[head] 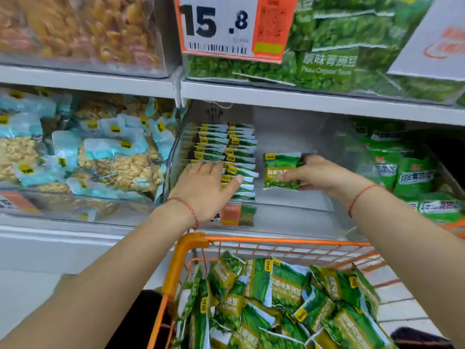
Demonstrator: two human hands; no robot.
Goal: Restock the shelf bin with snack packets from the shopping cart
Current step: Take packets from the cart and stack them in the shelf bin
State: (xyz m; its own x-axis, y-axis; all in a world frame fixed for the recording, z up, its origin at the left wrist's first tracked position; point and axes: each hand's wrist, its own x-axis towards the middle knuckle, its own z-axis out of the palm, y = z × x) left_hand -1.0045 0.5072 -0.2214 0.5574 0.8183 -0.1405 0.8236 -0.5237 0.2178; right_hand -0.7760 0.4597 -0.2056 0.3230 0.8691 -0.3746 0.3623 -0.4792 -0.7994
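Two hands: both inside the clear shelf bin, mid-placement.
Shelving: white shelves; bin sits on the middle level, price tag reading 15.8 hangs above it.
Shopping cart: orange wire cart just below the bin, holding a loose heap of green snack packets; plenty left, so the restock looks far from done.
Neighbour bins: pale blue packets to the left, other green bags to the right; not part of this job.
Stacked rows: two neat columns of packets against the bin's left side, lying flat and overlapped; right half of the bin floor bare.
Left hand: left hand fingers straight, palm pressing on the front of the stacked rows, grasping nothing.
Right hand: right hand grasping one packet, thumb on its face, fingers behind.
Held packet: single green packet upright, face to camera, just right of the stacked rows, not touching them.
Step judged: starting a third column.
Do it well: keep the left palm steadying the rows so they don't slide; lay the packet flat, label up, edge snug beside the second column, starting at the back; release only once it sits flat.
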